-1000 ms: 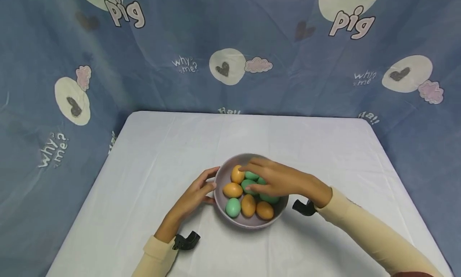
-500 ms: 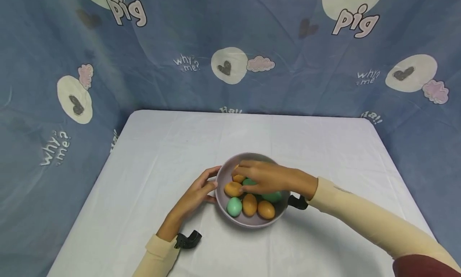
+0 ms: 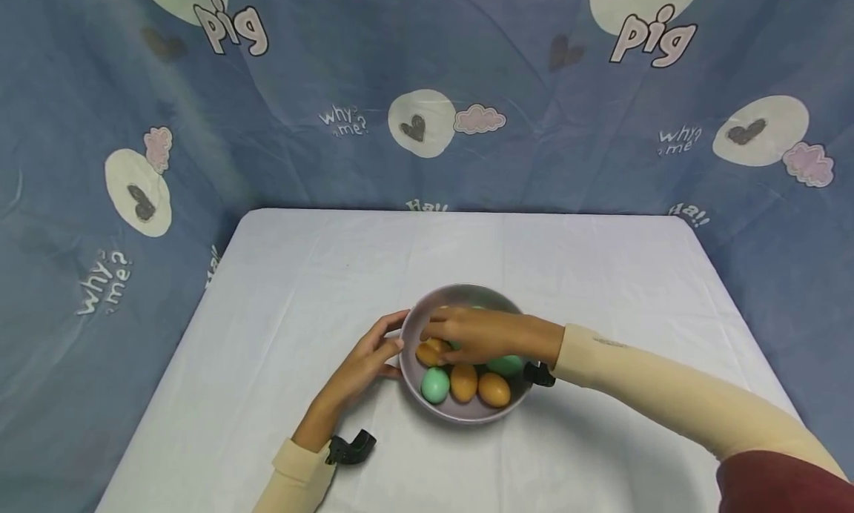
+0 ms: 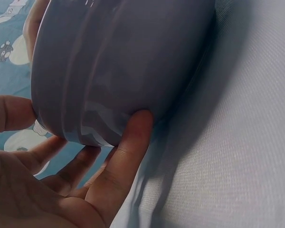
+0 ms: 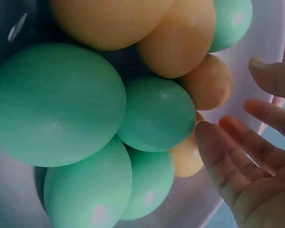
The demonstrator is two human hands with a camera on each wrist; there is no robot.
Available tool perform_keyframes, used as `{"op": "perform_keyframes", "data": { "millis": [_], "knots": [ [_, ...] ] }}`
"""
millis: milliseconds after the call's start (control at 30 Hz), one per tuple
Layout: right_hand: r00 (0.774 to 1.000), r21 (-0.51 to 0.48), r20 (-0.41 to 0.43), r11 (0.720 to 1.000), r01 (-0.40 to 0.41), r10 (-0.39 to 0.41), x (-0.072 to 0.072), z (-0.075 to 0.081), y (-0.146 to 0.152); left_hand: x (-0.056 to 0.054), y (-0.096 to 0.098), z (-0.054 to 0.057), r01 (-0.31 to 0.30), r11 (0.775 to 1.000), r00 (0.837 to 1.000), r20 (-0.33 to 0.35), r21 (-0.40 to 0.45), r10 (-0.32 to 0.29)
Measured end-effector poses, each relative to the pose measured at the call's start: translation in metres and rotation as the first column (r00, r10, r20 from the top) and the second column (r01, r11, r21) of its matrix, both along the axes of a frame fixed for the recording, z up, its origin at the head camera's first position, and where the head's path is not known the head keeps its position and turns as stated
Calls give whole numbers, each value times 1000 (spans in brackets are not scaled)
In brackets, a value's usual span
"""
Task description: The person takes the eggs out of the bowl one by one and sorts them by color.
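A mauve bowl (image 3: pixel 467 416) stands on the table, holding several orange and green eggs. My left hand (image 3: pixel 360 363) rests against its left side, fingers spread along the outer wall (image 4: pixel 128 52) in the left wrist view. Inside the bowl, my right hand (image 3: pixel 483 333) reaches down over the upper eggs and hides some of them. The right wrist view shows its fingers apart, with one fingertip close to a green egg (image 5: pixel 156 114) and a partly covered orange egg (image 5: pixel 187 156). Another orange egg (image 5: pixel 210 83) lies near the thumb side.
A white cloth (image 3: pixel 320 261) covers the table. Behind it hangs a blue printed curtain (image 3: pixel 534 164). Along the bowl's near side lie a pale green egg (image 3: pixel 436 385) and two orange eggs, one of them an orange egg (image 3: pixel 494 390) at the right.
My right hand has moved left and lower into the bowl, now covering the upper orange egg and more green eggs. The left hand has stayed at the bowl's side.
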State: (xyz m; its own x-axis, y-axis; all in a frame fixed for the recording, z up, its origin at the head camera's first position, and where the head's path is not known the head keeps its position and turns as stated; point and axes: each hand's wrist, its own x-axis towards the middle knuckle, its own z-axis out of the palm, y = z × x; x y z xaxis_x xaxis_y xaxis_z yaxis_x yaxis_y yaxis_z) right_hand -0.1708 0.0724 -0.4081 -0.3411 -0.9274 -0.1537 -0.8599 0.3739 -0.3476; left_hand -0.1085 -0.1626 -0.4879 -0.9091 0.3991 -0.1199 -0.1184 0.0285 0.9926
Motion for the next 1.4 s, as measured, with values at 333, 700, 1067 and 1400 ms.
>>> {"op": "perform_keyframes", "data": {
  "millis": [333,700,1067,1400],
  "knots": [
    [1000,36,4,999,21,-21,0,-3,-9,2,0,0,2,1000,1000,-13,8,-2],
    [999,15,-25,999,-46,47,1,-8,-13,2,0,-1,4,1000,1000,-14,15,-4],
    [998,71,-3,995,-63,64,1,-11,-17,3,0,-3,-3,1000,1000,-5,12,3],
    [996,81,-18,993,-82,83,1,-14,-18,4,0,-2,-6,1000,1000,-9,-1,6]
  ]
}}
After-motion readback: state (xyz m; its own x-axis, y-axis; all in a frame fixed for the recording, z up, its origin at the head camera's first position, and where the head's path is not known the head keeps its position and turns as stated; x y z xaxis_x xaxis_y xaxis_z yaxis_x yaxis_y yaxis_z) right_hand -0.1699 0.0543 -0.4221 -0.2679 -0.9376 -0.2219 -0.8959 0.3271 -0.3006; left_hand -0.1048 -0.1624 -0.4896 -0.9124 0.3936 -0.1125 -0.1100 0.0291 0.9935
